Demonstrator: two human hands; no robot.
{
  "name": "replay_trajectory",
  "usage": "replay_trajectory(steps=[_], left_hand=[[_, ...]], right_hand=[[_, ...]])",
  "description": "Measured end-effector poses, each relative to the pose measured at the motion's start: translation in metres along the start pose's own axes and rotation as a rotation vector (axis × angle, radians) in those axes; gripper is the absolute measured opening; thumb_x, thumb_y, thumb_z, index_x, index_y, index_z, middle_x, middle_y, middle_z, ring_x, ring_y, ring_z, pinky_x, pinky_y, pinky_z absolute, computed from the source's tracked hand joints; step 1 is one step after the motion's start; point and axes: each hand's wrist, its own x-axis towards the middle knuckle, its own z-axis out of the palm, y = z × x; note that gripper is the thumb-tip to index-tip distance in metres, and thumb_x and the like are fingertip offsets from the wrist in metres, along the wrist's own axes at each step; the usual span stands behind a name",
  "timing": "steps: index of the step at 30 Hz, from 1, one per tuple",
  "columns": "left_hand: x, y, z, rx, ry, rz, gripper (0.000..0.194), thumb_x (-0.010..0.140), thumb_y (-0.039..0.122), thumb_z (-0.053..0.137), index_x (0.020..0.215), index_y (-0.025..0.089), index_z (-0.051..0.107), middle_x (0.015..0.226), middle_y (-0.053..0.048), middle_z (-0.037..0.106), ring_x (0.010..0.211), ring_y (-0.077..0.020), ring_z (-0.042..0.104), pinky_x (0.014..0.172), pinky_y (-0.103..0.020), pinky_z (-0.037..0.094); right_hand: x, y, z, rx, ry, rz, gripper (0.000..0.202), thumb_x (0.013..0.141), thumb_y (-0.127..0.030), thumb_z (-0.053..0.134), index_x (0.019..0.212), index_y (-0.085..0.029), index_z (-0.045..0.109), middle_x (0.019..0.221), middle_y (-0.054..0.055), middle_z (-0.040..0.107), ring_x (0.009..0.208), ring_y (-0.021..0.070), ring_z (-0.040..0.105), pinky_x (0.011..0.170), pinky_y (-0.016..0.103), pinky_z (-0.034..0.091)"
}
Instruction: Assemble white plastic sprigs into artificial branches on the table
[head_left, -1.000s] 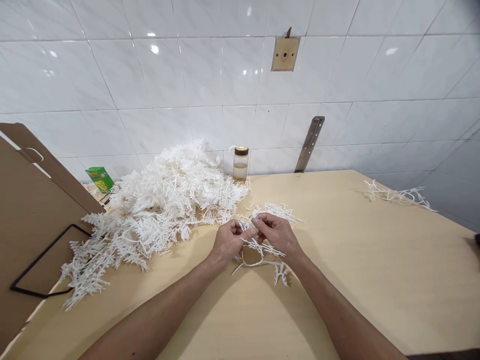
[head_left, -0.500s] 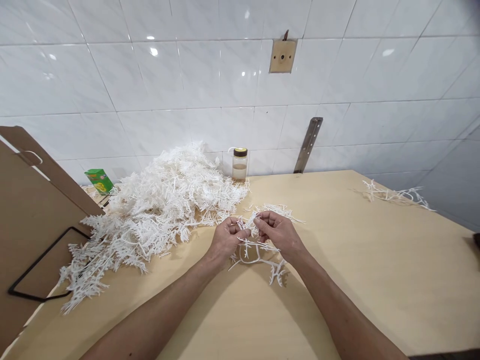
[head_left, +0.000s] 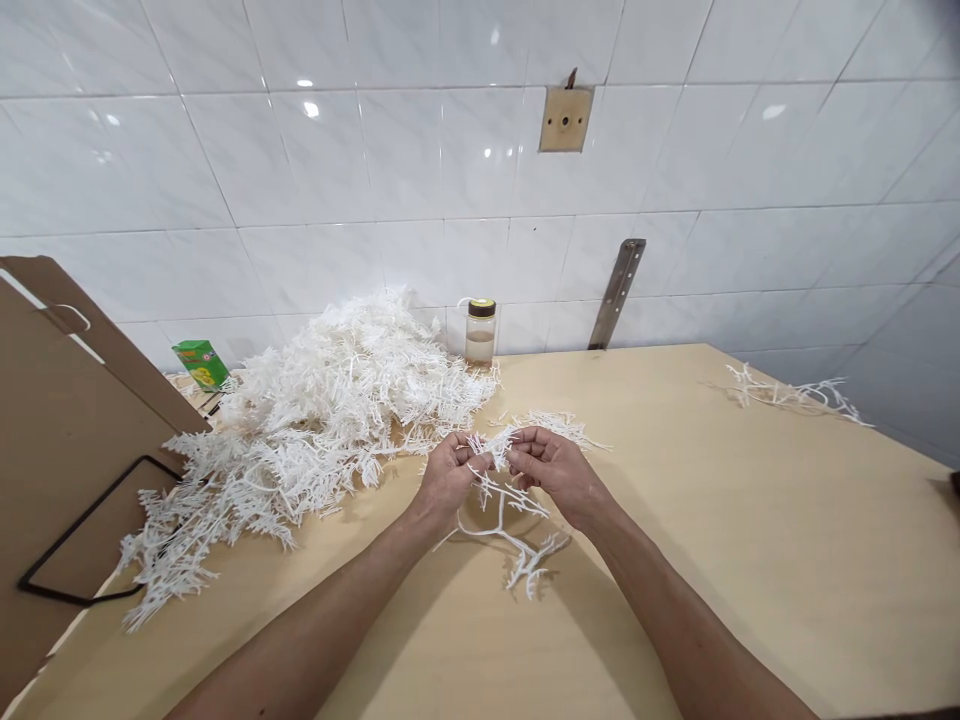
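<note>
Both hands are close together over the middle of the table. My left hand pinches a white branched piece, whose thin forked stems hang down toward me. The fingers of my right hand are closed on the upper twigs of the same piece. A large heap of white branched pieces lies to the left of my hands. Just behind my right hand are small loose white twigs on the table.
A lidded bottle stands by the tiled wall behind the heap. At the left are a green box, a brown board and a black wire frame. More white branches lie on the table at the right back edge.
The hanging stems have swung down and to the left, with the lower fork now nearer to me. Both hands have shifted only slightly.
</note>
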Motion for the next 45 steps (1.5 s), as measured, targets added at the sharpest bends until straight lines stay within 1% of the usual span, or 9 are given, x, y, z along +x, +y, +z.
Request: replay_trajectory(steps=[8,12,18,23,27,29,33,36,45], left_hand=[[0.0,-0.002,0.0,0.268,0.112,-0.075,0.041,0.074,0.045,0.072,0.093,0.018,0.049,0.063,0.001,0.061,0.051,-0.0111,0.055,0.052,-0.023,0.042],[0.0,-0.002,-0.002,0.355,0.166,-0.056,0.045,0.073,0.046,0.073,0.096,0.019,0.045,0.063,0.003,0.059,0.051,-0.0117,0.055,0.052,-0.023,0.042],[0.0,-0.003,-0.004,0.438,0.022,0.067,0.035,0.068,0.042,0.075,0.068,0.018,0.049,0.057,0.004,0.053,0.052,-0.0093,0.048,0.052,-0.022,0.038],[-0.002,0.002,-0.005,0.59,-0.048,0.146,0.019,0.074,0.035,0.066,0.073,0.015,0.067,0.065,0.0,0.061,0.059,-0.012,0.052,0.057,-0.024,0.038],[-0.006,0.008,-0.006,0.73,-0.051,0.188,0.032,0.081,0.035,0.057,0.057,0.016,0.064,0.05,0.003,0.045,0.051,-0.0098,0.038,0.051,-0.025,0.027],[-0.006,0.008,-0.005,0.685,-0.051,0.198,0.034,0.082,0.036,0.055,0.056,0.016,0.064,0.049,0.003,0.043,0.051,-0.0097,0.036,0.051,-0.025,0.027],[-0.001,0.004,-0.006,0.46,0.008,0.192,0.025,0.078,0.038,0.063,0.075,0.016,0.074,0.065,0.0,0.062,0.063,-0.0134,0.051,0.062,-0.025,0.04],[0.002,0.001,-0.007,0.322,0.055,0.175,0.028,0.076,0.04,0.067,0.084,0.015,0.076,0.078,-0.003,0.07,0.072,-0.0165,0.057,0.068,-0.027,0.044],[-0.001,0.006,-0.004,0.193,0.013,0.126,0.028,0.074,0.042,0.07,0.076,0.014,0.072,0.065,0.0,0.059,0.059,-0.0109,0.048,0.059,-0.024,0.04]], right_hand=[[0.002,0.003,0.001,-0.012,0.072,-0.061,0.038,0.065,-0.038,0.082,0.092,-0.017,0.064,0.079,0.001,0.064,0.068,0.0126,0.059,0.058,0.025,0.05],[0.002,0.004,0.0,0.01,0.079,-0.071,0.036,0.068,-0.04,0.081,0.09,-0.018,0.064,0.073,-0.002,0.062,0.059,0.0111,0.057,0.055,0.027,0.05],[0.003,0.006,-0.001,0.018,0.131,-0.087,0.035,0.068,-0.04,0.081,0.088,-0.018,0.062,0.069,-0.003,0.061,0.052,0.0106,0.057,0.053,0.029,0.05],[0.003,0.004,-0.002,-0.005,0.159,-0.095,0.036,0.067,-0.041,0.081,0.086,-0.018,0.061,0.066,-0.004,0.06,0.048,0.0101,0.056,0.05,0.029,0.05],[0.003,0.003,-0.002,-0.036,0.156,-0.099,0.035,0.068,-0.041,0.079,0.085,-0.018,0.06,0.066,-0.004,0.059,0.048,0.0099,0.056,0.05,0.028,0.05],[0.003,0.004,-0.001,-0.058,0.161,-0.079,0.034,0.068,-0.041,0.079,0.085,-0.018,0.06,0.066,-0.004,0.059,0.048,0.01,0.056,0.05,0.028,0.05],[0.003,0.009,0.003,-0.081,0.156,-0.015,0.033,0.068,-0.039,0.078,0.085,-0.018,0.06,0.064,-0.004,0.059,0.052,0.0112,0.056,0.049,0.027,0.05],[0.002,0.014,0.007,-0.088,0.062,0.004,0.029,0.071,-0.039,0.076,0.083,-0.019,0.058,0.065,-0.003,0.059,0.051,0.0114,0.055,0.049,0.028,0.05],[-0.002,0.018,0.008,-0.209,-0.099,-0.008,0.012,0.075,-0.027,0.066,0.076,-0.019,0.057,0.062,-0.004,0.057,0.051,0.0124,0.056,0.05,0.027,0.049]])
